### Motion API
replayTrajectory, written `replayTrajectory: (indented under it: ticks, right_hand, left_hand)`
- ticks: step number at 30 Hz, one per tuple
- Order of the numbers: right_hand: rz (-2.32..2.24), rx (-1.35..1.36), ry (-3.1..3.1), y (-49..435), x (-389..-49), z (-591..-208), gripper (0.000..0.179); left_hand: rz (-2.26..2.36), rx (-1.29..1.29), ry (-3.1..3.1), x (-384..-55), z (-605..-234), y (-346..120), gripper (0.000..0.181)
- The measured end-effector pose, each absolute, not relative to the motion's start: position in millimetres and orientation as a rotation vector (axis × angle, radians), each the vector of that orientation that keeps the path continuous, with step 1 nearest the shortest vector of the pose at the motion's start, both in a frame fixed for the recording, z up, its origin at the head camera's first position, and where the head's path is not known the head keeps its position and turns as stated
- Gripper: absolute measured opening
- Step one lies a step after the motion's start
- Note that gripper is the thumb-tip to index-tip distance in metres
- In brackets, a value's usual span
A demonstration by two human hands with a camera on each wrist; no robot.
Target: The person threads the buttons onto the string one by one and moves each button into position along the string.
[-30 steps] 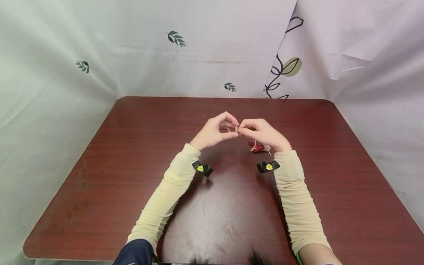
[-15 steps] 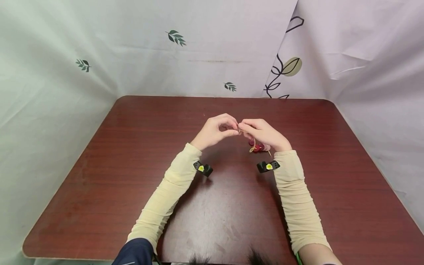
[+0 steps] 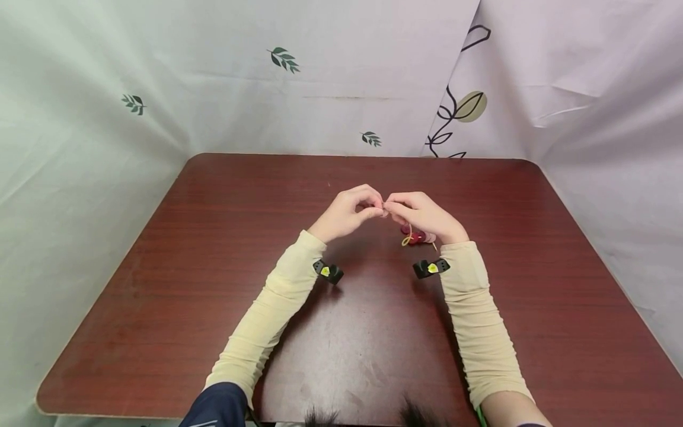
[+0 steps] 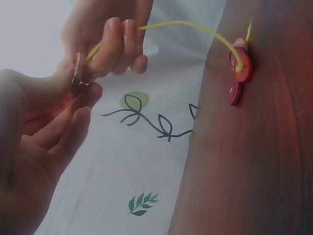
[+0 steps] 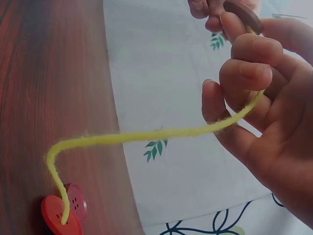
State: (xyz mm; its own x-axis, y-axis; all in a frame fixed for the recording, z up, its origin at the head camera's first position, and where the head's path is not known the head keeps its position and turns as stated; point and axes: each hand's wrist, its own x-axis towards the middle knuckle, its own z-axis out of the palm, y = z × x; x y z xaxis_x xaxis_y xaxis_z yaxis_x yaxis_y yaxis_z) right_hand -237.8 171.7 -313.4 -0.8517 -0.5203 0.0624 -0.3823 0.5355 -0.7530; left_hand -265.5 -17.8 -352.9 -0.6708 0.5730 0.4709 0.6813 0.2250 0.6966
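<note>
My left hand [image 3: 347,212] pinches a dark reddish-brown button [image 5: 243,16] between thumb and fingertips. Opposite it, my right hand [image 3: 424,213] holds yellow yarn [image 5: 161,134], its thumb and index fingertips right at the button's face. In the right wrist view the yarn meets the button's underside and passes behind the curled fingers; its tip is hidden. From there it droops to a red button [image 4: 242,66] on the table and goes through its holes. Beside that lie a darker red button [image 4: 234,93] and a pale pink button [image 4: 239,44], where a short yarn end sticks up.
The brown wood-grain table [image 3: 187,267] reaches past both arms. White cloth [image 3: 331,77] with leaf prints hangs behind its far edge and at the sides. Each wrist wears a black strapped camera, such as the left one [image 3: 328,271].
The fingertips of both hands have closed in around the brown button, which showed upright between them one second ago. My left hand has shifted slightly right; the buttons on the table stay put.
</note>
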Motion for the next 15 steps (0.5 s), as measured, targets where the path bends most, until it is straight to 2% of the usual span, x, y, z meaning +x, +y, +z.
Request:
replayTrajectory:
  ticks: [7, 11, 15]
  right_hand:
    - [-1.192, -0.737, 2.636, 179.8, -247.2, -325.8, 0.023]
    - [-1.183, -0.718, 2.680, 189.0, -259.9, -342.0, 0.028]
    - [-1.187, -0.699, 2.690, 190.7, -260.8, -342.5, 0.029]
  left_hand:
    - [-1.341, -1.285, -2.414, -273.8, -357.3, -23.5, 0.008]
    - [-1.342, -1.281, -2.394, -275.9, -357.1, -25.9, 0.006]
    - [-1.305, -1.244, -2.415, -276.1, -356.5, -28.2, 0.007]
